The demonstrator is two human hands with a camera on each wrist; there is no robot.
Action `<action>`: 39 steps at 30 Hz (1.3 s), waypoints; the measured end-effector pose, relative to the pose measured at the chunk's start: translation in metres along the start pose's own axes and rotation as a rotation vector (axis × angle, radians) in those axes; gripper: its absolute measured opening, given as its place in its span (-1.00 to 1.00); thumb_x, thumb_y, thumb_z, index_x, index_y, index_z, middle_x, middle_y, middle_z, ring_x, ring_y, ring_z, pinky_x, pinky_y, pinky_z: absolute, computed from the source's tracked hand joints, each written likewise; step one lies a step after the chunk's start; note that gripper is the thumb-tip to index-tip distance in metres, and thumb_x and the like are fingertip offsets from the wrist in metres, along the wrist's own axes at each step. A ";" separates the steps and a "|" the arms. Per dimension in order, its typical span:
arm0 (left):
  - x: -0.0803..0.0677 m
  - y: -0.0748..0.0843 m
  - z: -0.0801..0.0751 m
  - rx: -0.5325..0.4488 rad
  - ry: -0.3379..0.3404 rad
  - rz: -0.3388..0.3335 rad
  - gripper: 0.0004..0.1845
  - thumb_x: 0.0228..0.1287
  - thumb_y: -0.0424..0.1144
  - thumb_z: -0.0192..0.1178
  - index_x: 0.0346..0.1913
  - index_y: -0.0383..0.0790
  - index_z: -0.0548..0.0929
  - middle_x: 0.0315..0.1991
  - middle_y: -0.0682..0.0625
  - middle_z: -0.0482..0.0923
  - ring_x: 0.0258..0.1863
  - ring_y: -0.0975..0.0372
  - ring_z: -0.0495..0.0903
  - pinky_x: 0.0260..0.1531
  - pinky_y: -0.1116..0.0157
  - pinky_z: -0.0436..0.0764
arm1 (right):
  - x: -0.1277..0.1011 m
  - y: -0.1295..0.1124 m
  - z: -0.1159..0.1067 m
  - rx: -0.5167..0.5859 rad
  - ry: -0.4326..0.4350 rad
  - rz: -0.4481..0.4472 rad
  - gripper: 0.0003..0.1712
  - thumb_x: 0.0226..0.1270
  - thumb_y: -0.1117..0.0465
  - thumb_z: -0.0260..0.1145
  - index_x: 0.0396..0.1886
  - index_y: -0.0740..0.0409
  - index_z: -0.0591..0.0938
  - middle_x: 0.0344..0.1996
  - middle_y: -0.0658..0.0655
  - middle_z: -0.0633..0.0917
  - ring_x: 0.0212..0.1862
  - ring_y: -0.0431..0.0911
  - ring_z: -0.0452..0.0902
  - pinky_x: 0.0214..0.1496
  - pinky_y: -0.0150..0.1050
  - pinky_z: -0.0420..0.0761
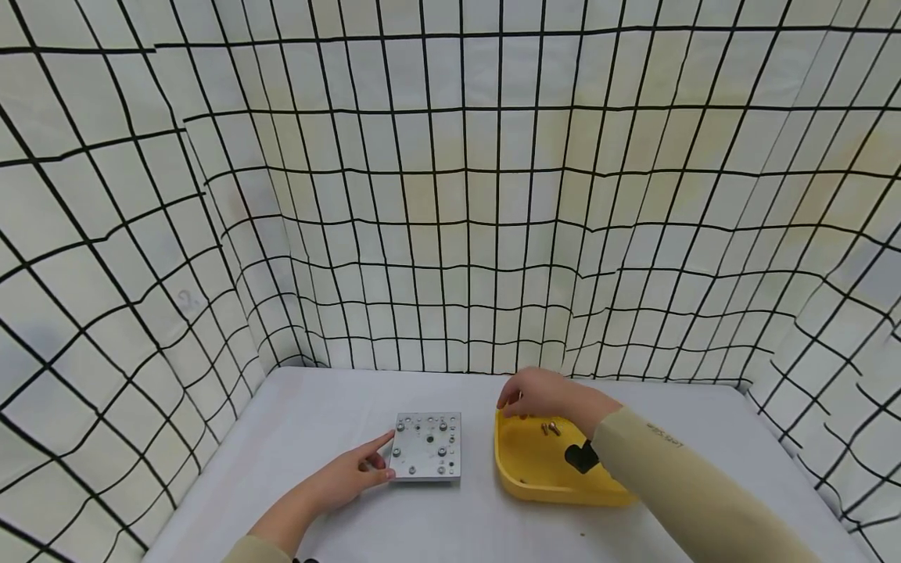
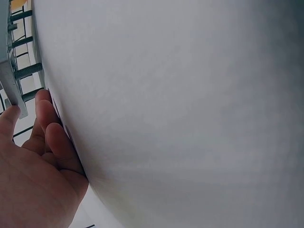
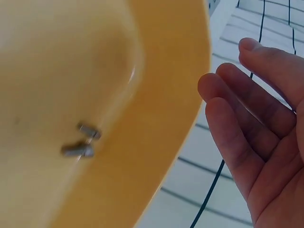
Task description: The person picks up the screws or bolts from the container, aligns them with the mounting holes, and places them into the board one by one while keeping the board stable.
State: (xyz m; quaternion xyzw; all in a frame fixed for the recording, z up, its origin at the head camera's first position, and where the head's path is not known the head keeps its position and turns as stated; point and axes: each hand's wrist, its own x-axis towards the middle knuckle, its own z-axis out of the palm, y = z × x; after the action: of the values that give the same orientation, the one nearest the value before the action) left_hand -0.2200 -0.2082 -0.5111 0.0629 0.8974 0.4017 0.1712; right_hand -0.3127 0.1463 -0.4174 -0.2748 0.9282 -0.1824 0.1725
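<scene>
White sheeting with a black grid walls in a pale grey table (image 1: 317, 422). On it lies a small square metal plate (image 1: 427, 446) drilled with holes, several holding screws. The left hand (image 1: 348, 475) rests at the plate's left edge, forefinger extended against it, fingers relaxed, gripping nothing. Just to the right sits a yellow tray (image 1: 524, 469) with two loose screws (image 1: 551, 428). The right hand (image 1: 538, 395) hovers at the tray's far rim, fingers loosely open and empty.

The screws look tiny, hard and light — likely slippery, best pinched by the shank between fingertips. Only the right wrist view shows the empty palm (image 3: 266, 128) and the screws (image 3: 83, 142) close up; the left wrist view shows mostly table — and little of the plate.
</scene>
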 end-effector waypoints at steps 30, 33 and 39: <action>-0.002 0.002 0.000 -0.018 0.005 -0.003 -0.15 0.21 0.12 0.35 0.52 0.03 0.27 -0.11 0.06 0.49 -0.25 0.19 0.45 -0.29 0.23 0.45 | -0.036 0.074 0.021 -0.236 -0.023 0.029 -0.84 0.28 0.21 0.44 -0.15 0.09 0.74 -0.45 -0.11 0.56 -0.37 -0.16 0.41 -0.18 -0.18 0.50; -0.002 0.002 0.000 -0.020 0.008 -0.008 -0.16 0.21 0.12 0.35 0.52 0.04 0.28 -0.12 0.06 0.49 -0.26 0.19 0.44 -0.30 0.23 0.44 | -0.033 0.075 0.024 -0.261 -0.023 0.023 -0.88 0.28 0.23 0.43 -0.20 0.07 0.74 -0.47 -0.12 0.55 -0.38 -0.16 0.41 -0.18 -0.17 0.49; -0.001 0.001 0.001 -0.018 0.007 -0.007 -0.16 0.21 0.11 0.36 0.52 0.05 0.28 -0.12 0.06 0.49 -0.27 0.20 0.44 -0.31 0.24 0.43 | -0.030 0.072 0.026 -0.270 -0.020 0.046 -0.95 0.29 0.26 0.40 -0.27 0.05 0.72 -0.51 -0.11 0.52 -0.39 -0.15 0.40 -0.22 -0.19 0.48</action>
State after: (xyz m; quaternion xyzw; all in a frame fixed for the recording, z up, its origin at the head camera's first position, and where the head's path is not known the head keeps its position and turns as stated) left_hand -0.2186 -0.2074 -0.5103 0.0567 0.8945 0.4095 0.1698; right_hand -0.3099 0.2139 -0.4652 -0.2758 0.9485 -0.0490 0.1476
